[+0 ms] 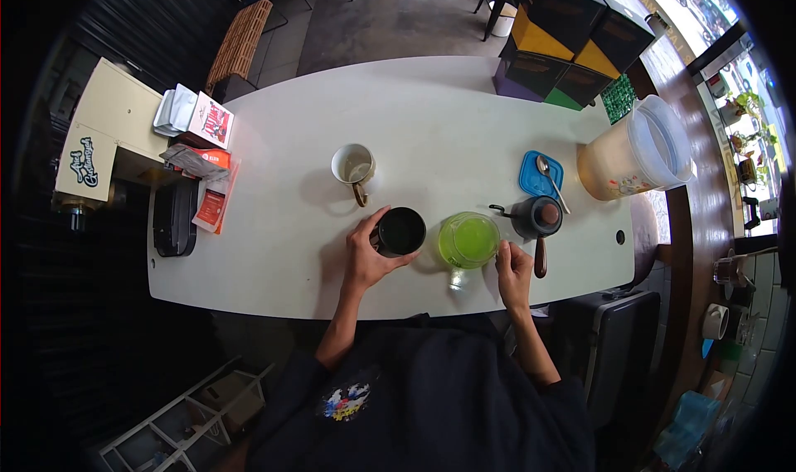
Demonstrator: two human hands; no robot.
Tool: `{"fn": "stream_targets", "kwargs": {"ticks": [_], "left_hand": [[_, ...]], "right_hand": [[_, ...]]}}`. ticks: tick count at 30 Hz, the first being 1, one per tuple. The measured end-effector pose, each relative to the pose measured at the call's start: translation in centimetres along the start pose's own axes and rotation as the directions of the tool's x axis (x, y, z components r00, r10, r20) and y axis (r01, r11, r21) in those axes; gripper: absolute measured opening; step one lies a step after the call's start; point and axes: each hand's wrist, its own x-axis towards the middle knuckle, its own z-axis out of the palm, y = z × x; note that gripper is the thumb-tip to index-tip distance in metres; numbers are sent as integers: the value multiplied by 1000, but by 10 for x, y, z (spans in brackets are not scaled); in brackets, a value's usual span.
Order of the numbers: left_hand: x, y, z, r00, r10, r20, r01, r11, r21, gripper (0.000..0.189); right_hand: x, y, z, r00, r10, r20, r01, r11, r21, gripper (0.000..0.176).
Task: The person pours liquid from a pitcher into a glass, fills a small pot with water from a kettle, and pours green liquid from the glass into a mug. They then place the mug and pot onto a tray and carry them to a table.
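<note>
My left hand [371,252] is wrapped around a black cup [400,231] with a dark inside. To its right, a clear glass mug [469,241] of bright green liquid stands on the white table [274,182]. The fingers of my right hand [514,266] are closed at the right side of this mug, where its handle is hidden by them. Close beyond that hand sits a small dark pot [524,217] with a brown knob and a wooden handle. A white mug [353,165] with a gold-brown handle stands farther back, left of the middle.
A metal spoon [549,179] rests on a blue lid [531,172]. At the right stands a large plastic pitcher [634,153]. Dark boxes [564,24] are stacked at the back right. A cream machine [104,140], packets [217,198] and a black case [175,217] line the left end.
</note>
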Motion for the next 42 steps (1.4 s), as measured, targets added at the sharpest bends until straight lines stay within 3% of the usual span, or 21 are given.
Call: {"fn": "stream_targets", "kwargs": {"ticks": [6, 9, 12, 17, 19, 20, 22, 24, 26, 28, 30, 35, 38, 40, 42], "left_hand": [[2, 7, -4, 1000, 4, 9, -4, 1000, -21, 80], [-3, 8, -3, 1000, 9, -12, -9, 1000, -11, 82], [-12, 16, -4, 998, 7, -57, -8, 1000, -13, 82], [-43, 19, -13, 977, 47, -208, -30, 996, 86, 72], [-61, 18, -14, 955, 0, -296, -31, 994, -100, 57], [-69, 19, -16, 949, -4, -315, -29, 994, -101, 57], [-89, 21, -20, 941, -251, -228, 67, 797, -600, 43], [-112, 24, -25, 936, -275, -219, 60, 739, -671, 34], [-140, 33, -32, 895, -419, -153, 111, 541, -833, 36], [-170, 29, -31, 874, -449, -188, 73, 503, -861, 39], [-205, 25, -31, 834, -530, -151, 14, 295, -955, 39], [-300, 34, -36, 687, -678, -261, -175, 194, -965, 39], [-368, 29, -35, 525, -767, -369, -362, 192, -912, 37], [-420, 26, -33, 360, -848, -389, -523, 162, -837, 31], [-480, 19, -23, 194, -867, -459, -663, 229, -713, 29]], "right_hand": [[3, -8, -2, 997, -72, 43, 77, 988, -135, 41], [5, -32, -7, 991, -37, 126, 42, 999, -32, 37], [3, -49, -15, 983, 36, 179, -7, 988, -156, 23], [-4, -79, -19, 973, -209, 103, 231, 920, -318, 10], [-12, -95, -19, 961, -271, 50, 270, 890, -367, 13], [-14, -95, -19, 957, -281, 67, 286, 886, -365, 13], [-21, -92, -17, 951, -273, 145, 302, 924, -235, 6], [-33, -95, -3, 962, -136, 237, 121, 990, 78, 9], [-48, -92, 13, 916, -101, 389, 43, 987, 157, 11], [-70, -92, 30, 849, -57, 526, -34, 986, 161, 12], [-96, -88, 51, 748, -77, 659, -82, 975, 207, 13], [-171, -87, 106, 422, 2, 907, -286, 949, 131, 15], [-217, -84, 139, 158, -21, 987, -290, 955, 67, 19], [-253, -86, 160, -7, 74, 997, -292, 954, -73, 22], [-291, -80, 183, -177, 106, 979, -266, 952, -151, 24]]}}
